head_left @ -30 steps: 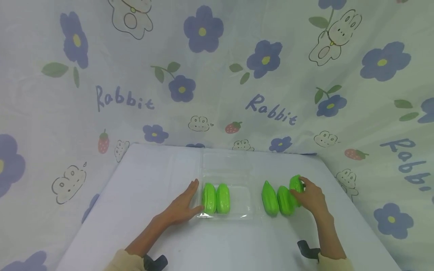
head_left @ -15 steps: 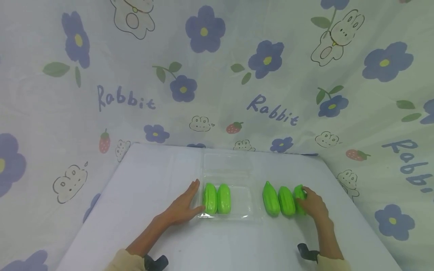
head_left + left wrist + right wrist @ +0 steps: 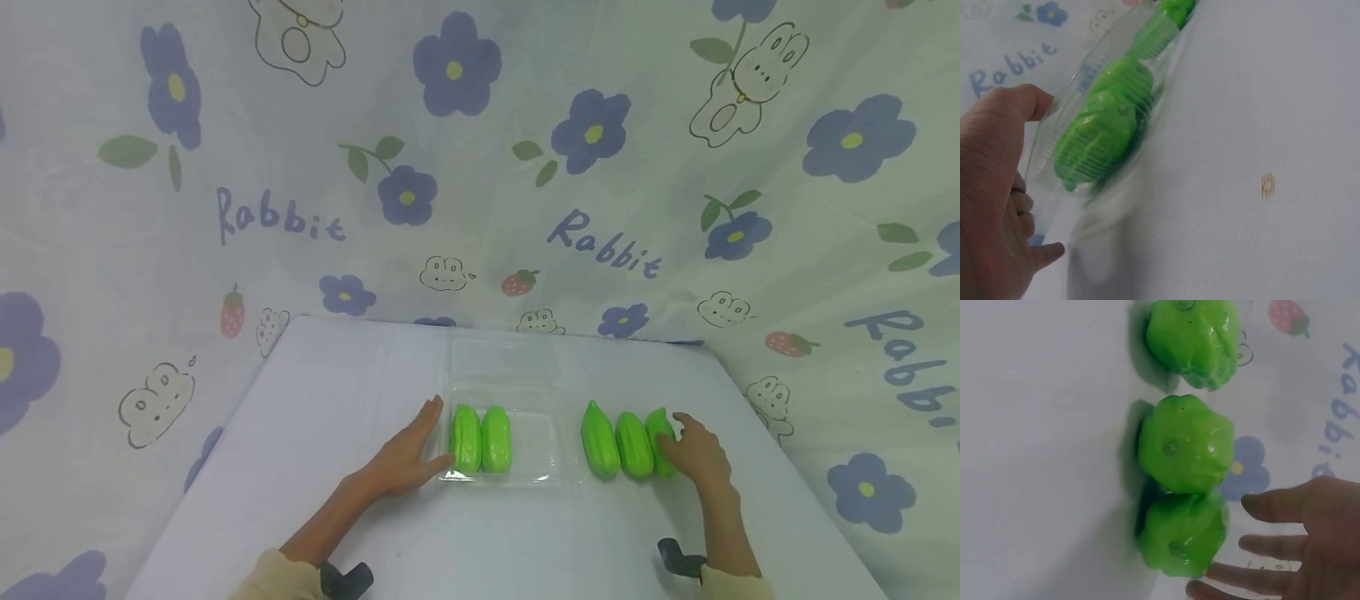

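Two green ridged gourds (image 3: 497, 440) lie side by side in the left part of a clear plastic box (image 3: 536, 446). My left hand (image 3: 403, 457) rests against the box's left side, fingers spread, its thumb touching the rim near the front corner. In the left wrist view the thumb (image 3: 1038, 101) meets the box wall. To the right of the box, three more green gourds (image 3: 600, 442) form a row on the table. Beside the rightmost gourd (image 3: 1182, 537) is my right hand (image 3: 697, 450), fingers loosely extended. One fingertip appears to touch that gourd in the right wrist view.
The box's transparent lid (image 3: 501, 358) lies folded back behind it. A white table (image 3: 480, 542) bears everything. A printed curtain (image 3: 487, 167) with flowers and rabbits hangs around the back and sides. Dark wrist mounts (image 3: 682, 557) show below the hands.
My right hand has lowered the rightmost gourd toward me, down beside its neighbour, and loosened its fingers from it. My left hand has stayed at the box.
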### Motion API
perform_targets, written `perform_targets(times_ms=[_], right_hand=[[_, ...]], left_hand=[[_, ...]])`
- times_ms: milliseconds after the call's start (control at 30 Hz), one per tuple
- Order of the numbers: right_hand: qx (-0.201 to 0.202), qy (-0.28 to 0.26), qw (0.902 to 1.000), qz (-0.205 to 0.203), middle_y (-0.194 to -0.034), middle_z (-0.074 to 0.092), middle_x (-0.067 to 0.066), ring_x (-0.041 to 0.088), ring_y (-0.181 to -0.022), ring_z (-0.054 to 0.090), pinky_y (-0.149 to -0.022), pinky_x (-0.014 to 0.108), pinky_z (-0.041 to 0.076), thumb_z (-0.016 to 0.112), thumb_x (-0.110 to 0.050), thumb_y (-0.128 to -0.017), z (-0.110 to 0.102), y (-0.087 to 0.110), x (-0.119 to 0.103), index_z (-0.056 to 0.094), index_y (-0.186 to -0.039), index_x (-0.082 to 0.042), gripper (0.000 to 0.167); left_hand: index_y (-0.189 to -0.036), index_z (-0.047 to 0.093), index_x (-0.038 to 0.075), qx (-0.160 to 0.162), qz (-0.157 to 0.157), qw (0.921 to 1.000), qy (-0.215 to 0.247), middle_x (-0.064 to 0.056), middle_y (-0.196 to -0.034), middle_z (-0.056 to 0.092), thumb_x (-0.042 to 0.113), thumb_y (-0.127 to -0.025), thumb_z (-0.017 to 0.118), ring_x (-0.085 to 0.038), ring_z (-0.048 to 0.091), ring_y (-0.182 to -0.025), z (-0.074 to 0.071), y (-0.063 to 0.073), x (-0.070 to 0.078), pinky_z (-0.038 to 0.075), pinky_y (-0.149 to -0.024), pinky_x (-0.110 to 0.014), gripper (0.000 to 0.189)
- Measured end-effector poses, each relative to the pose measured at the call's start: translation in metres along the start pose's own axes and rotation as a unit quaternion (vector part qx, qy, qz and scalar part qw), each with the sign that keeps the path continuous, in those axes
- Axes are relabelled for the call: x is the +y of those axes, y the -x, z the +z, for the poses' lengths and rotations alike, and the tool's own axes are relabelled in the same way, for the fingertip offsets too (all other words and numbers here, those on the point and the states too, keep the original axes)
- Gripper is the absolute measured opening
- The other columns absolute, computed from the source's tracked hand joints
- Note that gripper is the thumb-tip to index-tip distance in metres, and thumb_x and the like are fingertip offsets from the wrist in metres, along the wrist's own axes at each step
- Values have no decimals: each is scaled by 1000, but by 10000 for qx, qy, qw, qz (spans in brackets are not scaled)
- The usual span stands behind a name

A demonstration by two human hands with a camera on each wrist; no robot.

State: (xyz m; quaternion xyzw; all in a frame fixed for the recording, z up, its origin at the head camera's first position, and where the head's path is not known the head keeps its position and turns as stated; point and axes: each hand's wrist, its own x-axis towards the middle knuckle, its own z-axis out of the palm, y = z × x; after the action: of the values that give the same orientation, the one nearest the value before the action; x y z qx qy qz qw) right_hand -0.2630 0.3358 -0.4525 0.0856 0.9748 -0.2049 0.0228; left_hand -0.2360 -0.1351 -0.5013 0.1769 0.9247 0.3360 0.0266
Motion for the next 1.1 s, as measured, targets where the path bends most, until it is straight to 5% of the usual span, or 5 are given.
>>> perform_targets(times_ms=[300, 633, 833, 1000, 1100], right_hand=[[381, -24, 9992, -142, -132, 51, 34, 54, -103, 58, -63, 53, 54, 54, -33, -98, -8, 11, -49, 43, -142, 4, 59], [835, -223, 9854, -1464, -122, 64, 23, 41, -109, 61, -85, 55, 52, 65, -26, -95, 33, 31, -142, 54, -138, -3, 50], [393, -678, 9777, -1946, -120, 66, 17, 32, -98, 67, -77, 46, 57, 69, -29, -92, 72, 38, -181, 57, -137, -9, 50], [-57, -759, 9767, -2007, -126, 62, 19, 37, -112, 61, -88, 53, 53, 70, -32, -91, 94, 42, -200, 54, -139, -7, 57], [-222, -666, 9769, -2017, -122, 63, 18, 34, -105, 63, -86, 50, 54, 71, -33, -90, 106, 43, -205, 53, -139, -4, 60]], left_hand=[[-158, 11, 9, 53, 21, 10000, -36, -12, -163, 13, 52, -91, 60, -27, 16, -147, 1, -1, -1, 23, -116, -47, 94], [-158, 10, 9, 34, -8, 10000, 19, -11, -163, 12, 52, -90, 61, -27, 16, -147, 0, -2, 1, 22, -116, -47, 95], [-158, 10, 10, 28, -12, 10000, -37, -11, -163, 11, 52, -90, 61, -26, 15, -148, -1, -2, 2, 22, -116, -46, 95], [-158, 11, 10, 43, -24, 10000, 37, -13, -163, 13, 51, -91, 61, -27, 16, -147, -1, -2, 2, 22, -116, -47, 94], [-159, 10, 11, 8, -69, 10000, 18, -12, -163, 12, 52, -90, 61, -26, 16, -147, -1, -1, 3, 22, -116, -47, 94]])
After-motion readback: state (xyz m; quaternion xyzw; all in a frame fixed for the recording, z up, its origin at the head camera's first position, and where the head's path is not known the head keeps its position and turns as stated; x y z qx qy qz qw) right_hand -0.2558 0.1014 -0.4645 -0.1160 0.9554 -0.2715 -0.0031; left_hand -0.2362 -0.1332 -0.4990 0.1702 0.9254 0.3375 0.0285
